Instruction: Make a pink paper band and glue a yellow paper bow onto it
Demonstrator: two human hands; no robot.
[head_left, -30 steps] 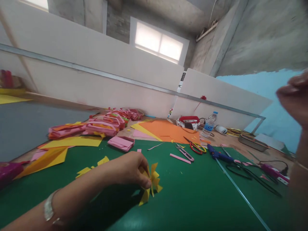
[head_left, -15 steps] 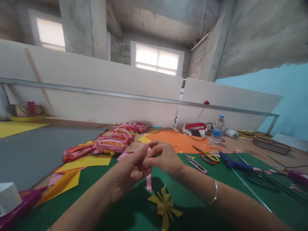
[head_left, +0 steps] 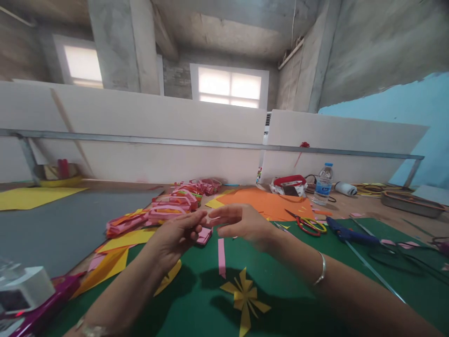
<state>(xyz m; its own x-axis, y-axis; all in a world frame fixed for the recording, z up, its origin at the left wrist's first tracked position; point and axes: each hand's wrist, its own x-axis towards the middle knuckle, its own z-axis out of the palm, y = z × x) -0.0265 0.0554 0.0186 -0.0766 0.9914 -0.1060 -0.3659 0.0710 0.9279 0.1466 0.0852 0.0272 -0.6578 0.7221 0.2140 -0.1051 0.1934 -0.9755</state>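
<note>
My left hand (head_left: pixel 180 234) is closed, thumb and fingertips pinched together; whatever may be between them is too small to make out. Its fingertips come close to those of my right hand (head_left: pixel 247 225), whose fingers are stretched out and apart from the thumb. Under the hands a pink paper strip (head_left: pixel 221 257) lies on the green cutting mat (head_left: pixel 280 281). A yellow paper flower (head_left: pixel 244 296) with pointed petals rests in front of it. Beside my left hand sits a small folded pink paper stack (head_left: pixel 204 236). My left forearm partly hides a yellow cut piece (head_left: pixel 170 278).
Bundled pink and orange strips (head_left: pixel 171 206) lie at the back left. Orange paper (head_left: pixel 263 201), red-and-yellow scissors (head_left: pixel 308 224), a blue glue gun (head_left: pixel 351 233) and a water bottle (head_left: pixel 323 185) stand or lie toward the right. A white boxy device (head_left: pixel 26 290) is at lower left.
My hands have drawn apart; the right fingers have straightened and moved off the left hand. The pink strip, folded stack and yellow cut piece show more. The view has shifted slightly.
</note>
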